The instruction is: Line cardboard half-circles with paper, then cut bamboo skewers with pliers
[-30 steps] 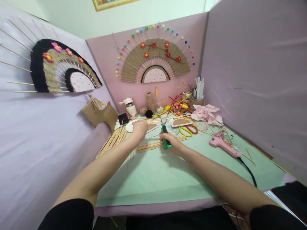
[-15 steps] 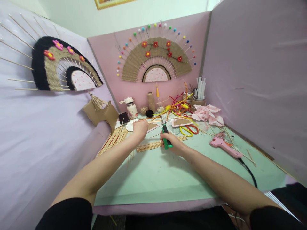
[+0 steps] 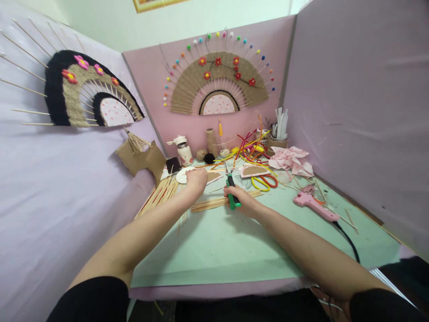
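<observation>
My right hand [image 3: 246, 203] is wrapped round green-and-black handled pliers [image 3: 231, 188], their metal jaws pointing away from me. Closed fingers on my left hand [image 3: 197, 181] pinch what looks like a thin bamboo stick [image 3: 217, 170], which runs right toward the jaws. Whether the jaws touch it I cannot tell. Beneath the pliers lies a row of bamboo sticks [image 3: 209, 205], and a larger pile of sticks [image 3: 157, 199] spreads to the left. Partly behind my left hand are a white disc [image 3: 181, 175] and a cardboard half-round [image 3: 213, 178].
A pink glue gun [image 3: 317, 206] with a black cord lies at the right. Scissors [image 3: 263, 183], coloured pipe cleaners [image 3: 250, 145], crumpled pink fabric [image 3: 291, 161] and a white bottle [image 3: 184, 153] line the back. Two decorated fans, one brown [image 3: 187, 89], one black-edged [image 3: 55, 89], hang on the walls.
</observation>
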Motion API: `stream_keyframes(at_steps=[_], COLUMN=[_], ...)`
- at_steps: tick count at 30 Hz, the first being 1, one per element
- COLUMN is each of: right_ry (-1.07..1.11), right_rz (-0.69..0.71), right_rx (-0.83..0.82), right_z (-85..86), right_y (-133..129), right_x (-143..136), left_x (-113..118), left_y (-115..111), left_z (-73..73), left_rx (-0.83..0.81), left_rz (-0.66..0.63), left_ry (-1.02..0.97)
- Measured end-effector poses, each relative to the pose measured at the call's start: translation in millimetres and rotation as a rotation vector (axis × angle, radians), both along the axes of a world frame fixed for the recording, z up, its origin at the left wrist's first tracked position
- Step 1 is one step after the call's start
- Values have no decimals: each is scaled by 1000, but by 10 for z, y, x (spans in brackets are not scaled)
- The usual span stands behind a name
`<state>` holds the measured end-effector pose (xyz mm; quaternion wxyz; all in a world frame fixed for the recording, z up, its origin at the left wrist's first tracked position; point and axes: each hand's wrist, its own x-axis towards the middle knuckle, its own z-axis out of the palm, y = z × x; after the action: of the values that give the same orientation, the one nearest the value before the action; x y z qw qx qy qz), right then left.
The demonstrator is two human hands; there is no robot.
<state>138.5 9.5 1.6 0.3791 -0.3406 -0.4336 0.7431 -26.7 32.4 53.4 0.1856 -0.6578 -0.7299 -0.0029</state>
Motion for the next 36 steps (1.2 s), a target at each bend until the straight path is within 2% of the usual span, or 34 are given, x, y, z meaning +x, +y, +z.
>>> stream_keyframes(at_steps=[14, 25, 36], right_ry=[-74, -21, -7], right_rz=[26, 72, 73], right_rx=[4, -63, -242], right_z=[-42, -25, 46], right_y=[17, -6, -36], right_x=[9, 0, -4], left_x=[-11, -25, -5], left_y=[-17, -61, -75], left_z=[12, -5, -38], left_rx=[17, 28, 9], left_rz=[-3, -16, 4], left_ry=[33, 99, 101])
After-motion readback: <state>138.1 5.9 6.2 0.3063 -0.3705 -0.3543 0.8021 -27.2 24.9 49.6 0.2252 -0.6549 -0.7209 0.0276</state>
